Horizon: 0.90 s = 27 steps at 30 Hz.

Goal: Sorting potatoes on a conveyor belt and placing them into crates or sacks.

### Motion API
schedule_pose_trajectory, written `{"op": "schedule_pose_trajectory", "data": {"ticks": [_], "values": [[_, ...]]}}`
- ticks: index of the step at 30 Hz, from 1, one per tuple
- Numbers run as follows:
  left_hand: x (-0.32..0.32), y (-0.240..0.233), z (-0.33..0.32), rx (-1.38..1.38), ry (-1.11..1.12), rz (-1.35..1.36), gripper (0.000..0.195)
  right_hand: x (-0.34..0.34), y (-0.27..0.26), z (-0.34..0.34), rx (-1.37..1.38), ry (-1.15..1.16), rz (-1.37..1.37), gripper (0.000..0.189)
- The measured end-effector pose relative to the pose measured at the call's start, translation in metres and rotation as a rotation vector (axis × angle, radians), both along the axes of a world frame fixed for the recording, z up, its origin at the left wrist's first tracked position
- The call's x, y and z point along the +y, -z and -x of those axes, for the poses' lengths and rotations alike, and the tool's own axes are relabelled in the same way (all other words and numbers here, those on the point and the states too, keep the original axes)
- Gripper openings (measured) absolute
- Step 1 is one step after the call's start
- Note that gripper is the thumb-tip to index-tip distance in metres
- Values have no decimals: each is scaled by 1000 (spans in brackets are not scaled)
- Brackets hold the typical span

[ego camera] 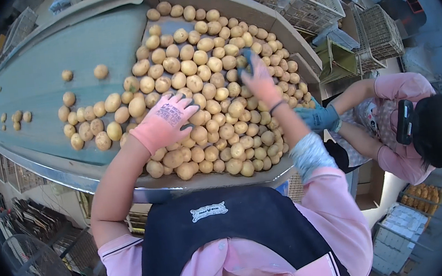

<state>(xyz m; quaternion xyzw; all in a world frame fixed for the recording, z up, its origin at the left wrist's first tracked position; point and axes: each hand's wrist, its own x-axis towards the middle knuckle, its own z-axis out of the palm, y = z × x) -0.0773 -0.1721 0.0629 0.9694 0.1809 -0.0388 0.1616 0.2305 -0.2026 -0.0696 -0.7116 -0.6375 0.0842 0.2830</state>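
A heap of round yellow-brown produce (202,75), much like potatoes, covers the broad end of a sorting table. My left hand (168,117), in a pink glove with dark fingertips and printed writing, rests palm down on the heap with its fingers apart. Blurred by motion, my right hand (257,75) reaches over the far right part of the heap in a similar glove. One darker round piece (242,62) shows right at its fingers; whether the hand grips it cannot be told.
A green conveyor belt (85,43) stretches left, carrying scattered pieces. A raised metal rim (272,15) bounds the table's far side. At right, a co-worker's blue-gloved hands (318,117) are at the table edge. Plastic crates (308,11) stand beyond the rim.
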Motion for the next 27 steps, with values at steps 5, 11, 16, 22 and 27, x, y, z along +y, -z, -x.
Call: {"op": "schedule_pose_trajectory", "data": {"ticks": [5,11,16,22,27], "values": [[4,-3,-3,-131,51,-44,46,-97,-16,42,-80,82,72,56],[-16,10,-12,39,165,20,49,-71,-25,27,-104,-114,151,43],[-19,15,-5,-69,170,100,47,41,-51,21,-258,-16,-146,31],[-10,17,-3,-44,153,148,50,93,-80,-4,-378,-215,433,48],[-6,15,2,-115,167,137,49,139,-170,-82,540,-2,10,45]]}}
